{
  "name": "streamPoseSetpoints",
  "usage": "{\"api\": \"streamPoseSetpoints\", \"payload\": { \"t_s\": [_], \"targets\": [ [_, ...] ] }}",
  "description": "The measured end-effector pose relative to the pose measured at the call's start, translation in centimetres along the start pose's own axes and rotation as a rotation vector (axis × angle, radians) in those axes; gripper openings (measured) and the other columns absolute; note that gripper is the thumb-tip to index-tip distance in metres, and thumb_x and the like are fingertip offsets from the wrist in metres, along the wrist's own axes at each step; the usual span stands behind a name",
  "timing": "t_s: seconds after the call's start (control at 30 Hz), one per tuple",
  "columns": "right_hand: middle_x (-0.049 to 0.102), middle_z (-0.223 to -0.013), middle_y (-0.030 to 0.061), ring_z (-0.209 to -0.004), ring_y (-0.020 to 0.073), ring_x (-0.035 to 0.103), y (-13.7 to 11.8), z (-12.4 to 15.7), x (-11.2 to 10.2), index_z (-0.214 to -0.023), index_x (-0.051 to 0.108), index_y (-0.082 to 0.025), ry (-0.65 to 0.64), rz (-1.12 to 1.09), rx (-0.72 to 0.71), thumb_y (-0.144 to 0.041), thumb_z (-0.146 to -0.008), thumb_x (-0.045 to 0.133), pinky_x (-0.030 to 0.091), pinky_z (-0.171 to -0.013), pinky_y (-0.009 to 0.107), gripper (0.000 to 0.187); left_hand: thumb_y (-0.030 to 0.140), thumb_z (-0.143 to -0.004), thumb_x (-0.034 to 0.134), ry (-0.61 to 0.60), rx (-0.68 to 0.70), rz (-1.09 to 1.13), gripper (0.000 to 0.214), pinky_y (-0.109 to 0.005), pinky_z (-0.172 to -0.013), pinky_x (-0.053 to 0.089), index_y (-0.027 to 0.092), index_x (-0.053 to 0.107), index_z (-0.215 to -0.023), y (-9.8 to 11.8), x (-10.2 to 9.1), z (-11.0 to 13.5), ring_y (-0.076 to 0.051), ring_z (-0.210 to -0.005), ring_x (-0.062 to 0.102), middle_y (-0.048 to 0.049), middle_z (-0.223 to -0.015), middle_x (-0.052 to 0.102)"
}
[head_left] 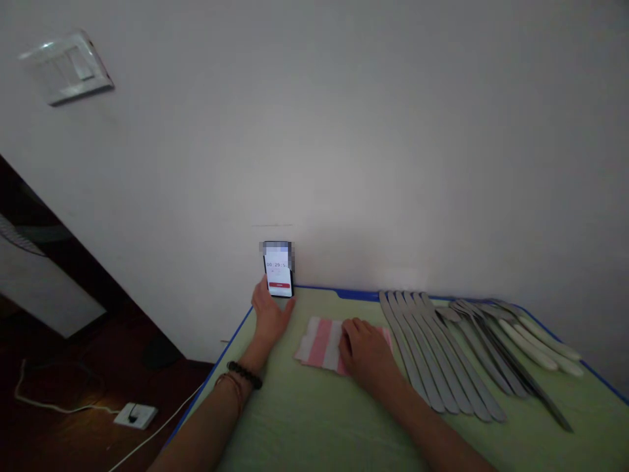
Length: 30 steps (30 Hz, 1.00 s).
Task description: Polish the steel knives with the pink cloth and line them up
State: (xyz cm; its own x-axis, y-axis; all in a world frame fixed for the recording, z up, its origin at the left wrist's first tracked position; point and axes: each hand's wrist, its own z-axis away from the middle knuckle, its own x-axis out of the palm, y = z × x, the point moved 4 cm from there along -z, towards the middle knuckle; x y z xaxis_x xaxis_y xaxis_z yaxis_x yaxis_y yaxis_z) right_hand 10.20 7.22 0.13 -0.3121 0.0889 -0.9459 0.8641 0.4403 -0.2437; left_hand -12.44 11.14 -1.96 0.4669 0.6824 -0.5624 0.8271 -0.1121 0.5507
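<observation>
My left hand is at the foot of a phone that leans against the wall, its screen lit with a running timer. The fingers lie along the phone's left edge and the thumb is at its lower right corner. Beneath my right hand is a folded pink-and-white striped cloth; the fingers are curled and pressed together on its right part. Just right of that hand lie several flat metal table knives, side by side. Dark beads circle my left wrist.
Beyond the knives lie metal spoons and forks and white-handled cutlery. The green tabletop has a blue rim and meets the wall. Down on the floor at left are a white socket box and cords. A switch plate is up left.
</observation>
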Motion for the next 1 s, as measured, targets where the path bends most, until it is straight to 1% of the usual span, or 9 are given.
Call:
{"api": "streamPoseSetpoints", "payload": {
  "t_s": [0.1,0.23,0.33,0.43,0.6,0.67,0.8,0.9,1.0],
  "targets": [
    [0.065,-0.092,0.0101,-0.086,0.0228,0.058,0.0,0.1,-0.1,-0.089,0.059,-0.015,0.017,-0.016,-0.009,-0.016,-0.088,0.041,0.038,-0.076,0.034,0.018,0.039,-0.073,0.07,0.029,-0.075,0.025,0.1,-0.059,-0.111,0.018,0.007,0.009,-0.146,-1.0,0.9,-1.5,-0.04,-0.139,0.02,-0.0275,-0.147,0.025],
    [0.065,-0.089,0.0095,-0.084,0.0221,0.057,-0.2,0.1,0.0,-0.087,0.059,-0.016,0.038,-0.018,-0.014,-0.017,-0.087,0.042,0.037,-0.074,0.033,0.017,0.038,-0.064,0.078,0.03,-0.144,0.093,0.111,-0.054,-0.112,0.023,0.006,0.009,-0.146,-1.4,1.8,-2.9,-0.039,-0.138,0.024,-0.0286,-0.147,0.025],
    [0.064,-0.087,0.0094,-0.082,0.0217,0.057,-0.2,0.1,0.1,-0.087,0.059,-0.016,0.047,-0.015,-0.019,-0.016,-0.086,0.042,0.037,-0.073,0.033,0.017,0.032,-0.061,0.08,0.049,-0.201,0.154,0.108,-0.05,-0.11,0.03,0.008,0.015,-0.144,-1.3,1.8,-3.6,-0.036,-0.135,0.032,-0.0262,-0.144,0.032],
    [0.065,-0.087,0.0102,-0.084,0.0225,0.058,-0.1,0.0,0.1,-0.087,0.059,-0.016,0.038,-0.028,-0.004,-0.017,-0.087,0.042,0.038,-0.074,0.034,0.017,0.03,-0.061,0.079,0.07,-0.251,0.218,0.097,-0.047,-0.102,0.041,0.011,0.023,-0.139,-0.6,1.1,-3.3,-0.031,-0.122,0.05,-0.0212,-0.134,0.045],
    [0.066,-0.092,0.0122,-0.087,0.0242,0.06,0.2,0.1,-0.2,-0.091,0.061,-0.014,0.058,-0.143,0.007,-0.025,-0.092,0.038,0.042,-0.079,0.037,0.026,0.034,-0.065,0.076,0.013,-0.241,0.326,0.085,-0.042,-0.083,0.054,0.013,0.029,-0.133,3.0,-1.3,0.0,-0.025,-0.094,0.065,-0.0133,-0.108,0.061],
    [0.066,-0.099,0.0131,-0.093,0.0244,0.06,0.1,0.4,-0.8,-0.101,0.061,-0.014,0.13,-0.289,-0.022,-0.029,-0.094,0.035,0.042,-0.084,0.038,0.031,0.035,-0.064,0.076,-0.014,-0.211,0.361,0.084,-0.041,-0.082,0.054,0.013,0.031,-0.131,4.9,-2.5,2.0,-0.025,-0.095,0.065,-0.0126,-0.108,0.061],
    [0.062,-0.108,0.0109,-0.102,0.0207,0.058,-0.5,2.1,-2.3,-0.122,0.055,-0.018,0.265,-0.75,-0.101,-0.038,-0.097,0.025,0.044,-0.091,0.037,0.044,0.035,-0.061,0.078,-0.118,-0.187,0.572,0.087,-0.042,-0.089,0.052,0.015,0.033,-0.133,8.6,-4.0,6.3,-0.028,-0.105,0.061,-0.0144,-0.119,0.056],
    [0.062,-0.104,0.0085,-0.1,0.0191,0.058,-0.8,4.1,-2.6,-0.129,0.052,-0.022,0.217,-1.01,-0.115,-0.045,-0.097,0.021,0.045,-0.091,0.036,0.05,0.032,-0.062,0.079,-0.26,-0.222,0.675,0.091,-0.04,-0.083,0.055,0.017,0.029,-0.137,11.2,-3.9,9.3,-0.028,-0.101,0.064,-0.0143,-0.117,0.059],
    [0.063,-0.107,0.0092,-0.11,0.0219,0.055,-0.6,6.3,-2.1,-0.127,0.055,-0.023,0.138,-1.12,-0.11,-0.052,-0.095,0.026,0.042,-0.098,0.038,0.052,0.029,-0.059,0.081,-0.403,-0.225,0.748,0.094,-0.041,-0.088,0.053,0.017,0.03,-0.138,13.5,-3.4,11.6,-0.03,-0.106,0.062,-0.0153,-0.12,0.06]
  ]
}}
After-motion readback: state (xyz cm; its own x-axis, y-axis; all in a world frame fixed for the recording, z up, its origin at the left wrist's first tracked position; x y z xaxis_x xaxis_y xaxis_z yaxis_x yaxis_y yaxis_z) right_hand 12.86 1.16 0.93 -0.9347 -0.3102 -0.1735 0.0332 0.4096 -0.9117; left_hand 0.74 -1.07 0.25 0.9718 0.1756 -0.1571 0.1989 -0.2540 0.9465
